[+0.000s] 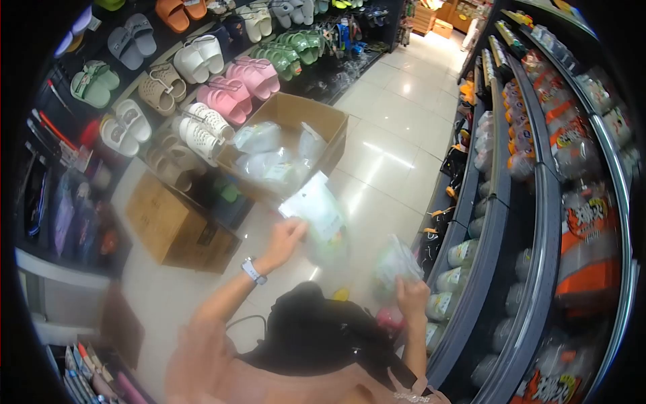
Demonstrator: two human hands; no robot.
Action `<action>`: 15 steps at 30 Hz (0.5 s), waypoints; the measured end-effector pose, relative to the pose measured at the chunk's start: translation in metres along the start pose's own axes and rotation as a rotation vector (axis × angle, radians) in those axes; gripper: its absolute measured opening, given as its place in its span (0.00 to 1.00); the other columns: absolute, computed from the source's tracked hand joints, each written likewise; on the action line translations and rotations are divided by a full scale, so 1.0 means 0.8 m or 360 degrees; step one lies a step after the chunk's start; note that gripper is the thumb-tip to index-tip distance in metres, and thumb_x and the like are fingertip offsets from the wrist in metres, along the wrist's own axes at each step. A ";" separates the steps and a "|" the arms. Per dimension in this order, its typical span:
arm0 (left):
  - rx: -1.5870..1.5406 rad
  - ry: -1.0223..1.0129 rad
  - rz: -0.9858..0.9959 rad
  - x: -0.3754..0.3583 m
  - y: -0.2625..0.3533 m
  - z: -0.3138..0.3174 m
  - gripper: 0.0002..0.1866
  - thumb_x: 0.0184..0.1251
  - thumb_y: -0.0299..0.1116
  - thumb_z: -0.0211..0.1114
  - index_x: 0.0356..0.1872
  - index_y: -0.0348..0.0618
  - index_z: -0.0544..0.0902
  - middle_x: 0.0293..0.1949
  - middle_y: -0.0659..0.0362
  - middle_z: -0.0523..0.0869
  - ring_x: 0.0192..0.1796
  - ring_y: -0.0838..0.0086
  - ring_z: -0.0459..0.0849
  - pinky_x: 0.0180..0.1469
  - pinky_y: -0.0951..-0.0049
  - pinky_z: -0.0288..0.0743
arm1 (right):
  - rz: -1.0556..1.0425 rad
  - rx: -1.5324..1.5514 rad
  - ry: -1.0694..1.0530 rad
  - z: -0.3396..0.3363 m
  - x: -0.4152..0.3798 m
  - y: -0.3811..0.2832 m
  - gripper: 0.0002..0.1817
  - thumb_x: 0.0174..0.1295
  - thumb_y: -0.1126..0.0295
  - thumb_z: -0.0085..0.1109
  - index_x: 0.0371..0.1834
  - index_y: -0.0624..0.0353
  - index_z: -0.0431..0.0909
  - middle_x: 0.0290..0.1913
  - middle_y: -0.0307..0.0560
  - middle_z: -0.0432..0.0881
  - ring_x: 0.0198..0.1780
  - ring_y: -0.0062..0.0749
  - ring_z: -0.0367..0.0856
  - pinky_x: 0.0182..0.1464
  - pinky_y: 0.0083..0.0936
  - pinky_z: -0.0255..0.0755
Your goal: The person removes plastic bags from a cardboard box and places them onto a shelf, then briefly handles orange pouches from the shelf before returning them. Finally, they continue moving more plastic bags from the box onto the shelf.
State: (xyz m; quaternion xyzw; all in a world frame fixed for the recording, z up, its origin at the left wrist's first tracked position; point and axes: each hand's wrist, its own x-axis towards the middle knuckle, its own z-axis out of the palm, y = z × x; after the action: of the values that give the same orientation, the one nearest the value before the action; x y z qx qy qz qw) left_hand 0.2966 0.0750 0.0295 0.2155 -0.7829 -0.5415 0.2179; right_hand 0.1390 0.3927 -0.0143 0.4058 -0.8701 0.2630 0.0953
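Note:
My left hand, with a watch on its wrist, is closed on the edge of a clear plastic package with a white top card. Its contents look pale green and cannot be made out clearly. To the right, my right hand grips a crumpled clear plastic bag, close to the lower shelf. Beyond my left hand, an open cardboard box holds several clear plastic bags.
Shelves with several rows of packaged goods run along my right side. Slippers hang on the left display. A second cardboard box stands on the tiled floor. A black bag or cloth lies close to my body.

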 end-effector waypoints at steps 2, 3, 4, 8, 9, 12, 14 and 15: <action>-0.0023 0.0120 -0.0083 0.024 0.013 -0.007 0.18 0.71 0.37 0.56 0.24 0.33 0.79 0.21 0.62 0.80 0.26 0.81 0.77 0.31 0.78 0.72 | -0.0028 0.0032 -0.0062 0.005 0.025 0.015 0.16 0.57 0.65 0.61 0.15 0.62 0.76 0.16 0.56 0.75 0.21 0.51 0.76 0.25 0.41 0.69; -0.0044 0.0217 -0.0141 0.039 0.018 -0.012 0.18 0.71 0.37 0.56 0.24 0.33 0.79 0.21 0.61 0.80 0.26 0.81 0.78 0.31 0.78 0.73 | -0.0036 0.0056 -0.0097 0.009 0.039 0.022 0.17 0.58 0.63 0.61 0.16 0.61 0.75 0.16 0.56 0.75 0.20 0.51 0.76 0.25 0.41 0.70; -0.0058 0.0280 -0.0167 0.054 0.013 -0.016 0.19 0.71 0.39 0.56 0.25 0.34 0.79 0.21 0.62 0.80 0.25 0.82 0.77 0.31 0.79 0.72 | -0.0052 0.0064 -0.0106 0.012 0.052 0.029 0.17 0.58 0.63 0.61 0.16 0.61 0.75 0.16 0.56 0.75 0.20 0.51 0.76 0.25 0.41 0.70; -0.0027 0.0468 -0.0126 0.117 -0.007 -0.042 0.20 0.72 0.42 0.55 0.23 0.38 0.78 0.20 0.63 0.79 0.24 0.83 0.76 0.30 0.82 0.69 | -0.0075 0.0099 -0.0127 0.029 0.095 0.043 0.17 0.58 0.62 0.61 0.16 0.61 0.75 0.16 0.56 0.75 0.20 0.51 0.76 0.25 0.41 0.70; -0.0033 0.0478 -0.0131 0.132 -0.010 -0.049 0.20 0.72 0.42 0.55 0.23 0.38 0.78 0.20 0.63 0.79 0.24 0.83 0.76 0.30 0.82 0.69 | -0.0074 0.0106 -0.0142 0.032 0.106 0.045 0.17 0.58 0.62 0.61 0.16 0.60 0.75 0.16 0.55 0.75 0.20 0.51 0.76 0.25 0.41 0.70; -0.0076 0.0642 -0.0121 0.190 -0.014 -0.064 0.20 0.71 0.43 0.55 0.22 0.40 0.77 0.20 0.65 0.78 0.24 0.83 0.76 0.29 0.82 0.69 | -0.0056 0.0089 -0.0159 0.052 0.137 0.055 0.18 0.58 0.62 0.61 0.15 0.61 0.75 0.16 0.56 0.75 0.20 0.51 0.76 0.24 0.41 0.69; -0.0094 0.0674 -0.0102 0.237 -0.047 -0.082 0.19 0.71 0.43 0.56 0.23 0.41 0.77 0.20 0.65 0.77 0.24 0.83 0.76 0.29 0.82 0.69 | -0.0036 0.0177 -0.0171 0.061 0.165 0.057 0.18 0.58 0.63 0.61 0.15 0.62 0.75 0.16 0.56 0.75 0.20 0.51 0.76 0.24 0.41 0.68; -0.0102 0.0698 -0.0082 0.261 -0.055 -0.089 0.19 0.71 0.44 0.56 0.23 0.41 0.77 0.21 0.65 0.77 0.24 0.83 0.76 0.29 0.82 0.69 | -0.0008 0.0273 -0.0178 0.065 0.181 0.056 0.18 0.58 0.64 0.61 0.15 0.63 0.74 0.16 0.57 0.74 0.20 0.52 0.75 0.23 0.40 0.68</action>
State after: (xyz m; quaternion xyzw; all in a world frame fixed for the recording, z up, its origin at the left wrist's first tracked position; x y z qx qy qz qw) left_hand 0.1727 -0.1124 0.0334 0.3409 -0.6934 -0.5115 0.3759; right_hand 0.0133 0.2937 -0.0207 0.4286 -0.8473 0.3134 0.0121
